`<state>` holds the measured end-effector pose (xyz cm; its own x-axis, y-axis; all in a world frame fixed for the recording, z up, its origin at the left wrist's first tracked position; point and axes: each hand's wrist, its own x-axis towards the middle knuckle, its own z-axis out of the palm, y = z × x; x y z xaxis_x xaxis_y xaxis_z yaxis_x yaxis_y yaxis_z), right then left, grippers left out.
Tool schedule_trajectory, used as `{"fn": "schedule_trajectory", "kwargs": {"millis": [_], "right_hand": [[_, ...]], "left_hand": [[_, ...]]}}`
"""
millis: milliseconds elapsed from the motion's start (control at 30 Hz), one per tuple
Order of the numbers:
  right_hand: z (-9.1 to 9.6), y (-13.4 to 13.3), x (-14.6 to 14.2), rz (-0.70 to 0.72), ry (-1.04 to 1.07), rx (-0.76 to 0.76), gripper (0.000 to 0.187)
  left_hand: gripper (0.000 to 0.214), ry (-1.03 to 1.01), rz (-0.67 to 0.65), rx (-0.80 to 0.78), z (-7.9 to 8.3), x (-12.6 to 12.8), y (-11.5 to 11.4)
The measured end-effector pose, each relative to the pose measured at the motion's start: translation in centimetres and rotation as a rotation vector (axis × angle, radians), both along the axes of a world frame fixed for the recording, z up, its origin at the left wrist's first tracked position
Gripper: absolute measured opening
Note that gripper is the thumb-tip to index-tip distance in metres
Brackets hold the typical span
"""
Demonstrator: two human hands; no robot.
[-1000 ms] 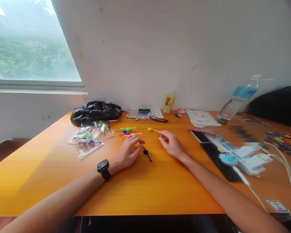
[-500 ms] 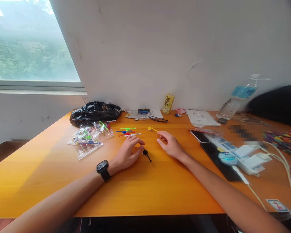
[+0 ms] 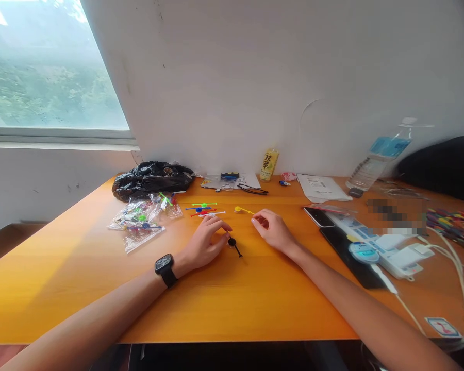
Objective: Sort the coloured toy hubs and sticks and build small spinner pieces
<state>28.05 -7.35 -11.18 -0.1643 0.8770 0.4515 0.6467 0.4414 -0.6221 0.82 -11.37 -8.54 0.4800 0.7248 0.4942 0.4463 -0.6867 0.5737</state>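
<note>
My left hand [image 3: 203, 241], with a black watch on the wrist, rests on the orange table [image 3: 100, 288]. Its fingers curl loosely and its fingertip touches a small black stick with a round disc [image 3: 234, 244]. My right hand [image 3: 274, 230] lies a little to the right, fingers curled inward with nothing seen in them. A yellow stick piece [image 3: 242, 209] lies just beyond its fingertips. Green, blue, red and white stick pieces [image 3: 203, 208] lie in a row behind my left hand.
Clear bags of coloured pieces [image 3: 137, 222] and a black plastic bag [image 3: 152, 179] sit at the left. A phone [image 3: 318, 217], power strip with chargers [image 3: 386, 245], cables, papers [image 3: 321, 188], a water bottle [image 3: 379, 157] and a yellow carton [image 3: 269, 164] fill the right and back.
My right hand has curled its fingers in and drawn slightly back. The left hand and the black stick have barely moved.
</note>
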Motion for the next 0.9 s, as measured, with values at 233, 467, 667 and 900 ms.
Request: {"fn": "schedule_trajectory", "kwargs": {"millis": [233,467,667,900], "right_hand": [[1.0,-0.5,-0.2,-0.069,-0.064,0.043,0.038],[1.4,-0.8,-0.2,-0.093,-0.063,0.039,0.054],[1.7,-1.0,-0.2,-0.134,-0.084,0.035,0.060],[2.1,-1.2,-0.1,-0.185,-0.091,0.022,0.066]], "left_hand": [[0.011,0.003,0.000,0.004,-0.1,0.0,0.0],[0.011,0.000,-0.006,0.022,0.0,0.1,0.1],[0.012,0.003,-0.035,0.019,0.0,0.0,0.0],[0.032,0.077,-0.243,0.026,0.5,0.1,-0.3]]}}
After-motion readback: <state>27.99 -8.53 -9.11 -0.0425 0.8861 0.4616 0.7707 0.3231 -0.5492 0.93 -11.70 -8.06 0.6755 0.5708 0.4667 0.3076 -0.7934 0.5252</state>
